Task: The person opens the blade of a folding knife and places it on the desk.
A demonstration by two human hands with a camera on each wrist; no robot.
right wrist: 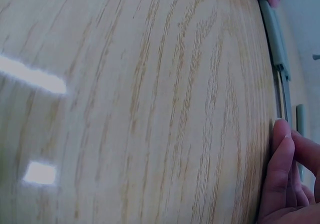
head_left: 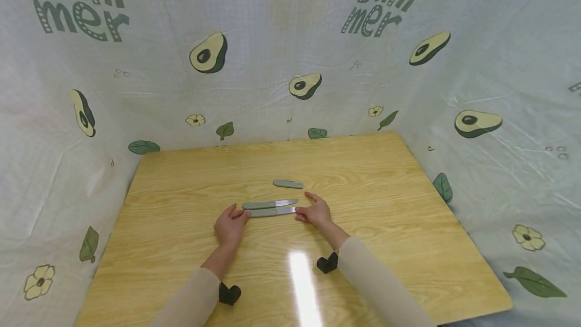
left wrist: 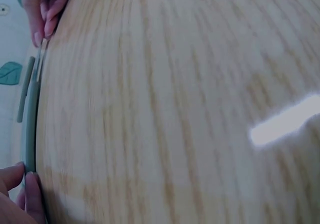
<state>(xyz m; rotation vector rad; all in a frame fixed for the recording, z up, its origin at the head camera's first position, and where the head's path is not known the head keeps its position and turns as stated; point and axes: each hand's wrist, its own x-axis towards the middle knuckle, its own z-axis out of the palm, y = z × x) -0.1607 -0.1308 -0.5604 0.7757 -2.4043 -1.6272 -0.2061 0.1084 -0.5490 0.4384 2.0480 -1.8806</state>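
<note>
Two opened folding knives with grey-green handles lie side by side on the table, blades toward the right. At the handle end of the nearer knife (head_left: 264, 213), my left hand (head_left: 230, 226) pinches with thumb and finger. My right hand (head_left: 316, 212) pinches the same knife's blade at its tip. The farther opened knife (head_left: 258, 205) lies just behind it, touched by neither hand as far as I see. Behind both is a folded knife (head_left: 288, 184). In the right wrist view, the right fingers (right wrist: 283, 156) partly hide the blade tip.
The wood-grain table (head_left: 190, 175) meets a pale curtain (head_left: 254, 110) with avocado prints at the back and sides. Black wrist mounts (head_left: 230, 294) hang at both sleeves. A bright light reflection lies on the near part of the tabletop.
</note>
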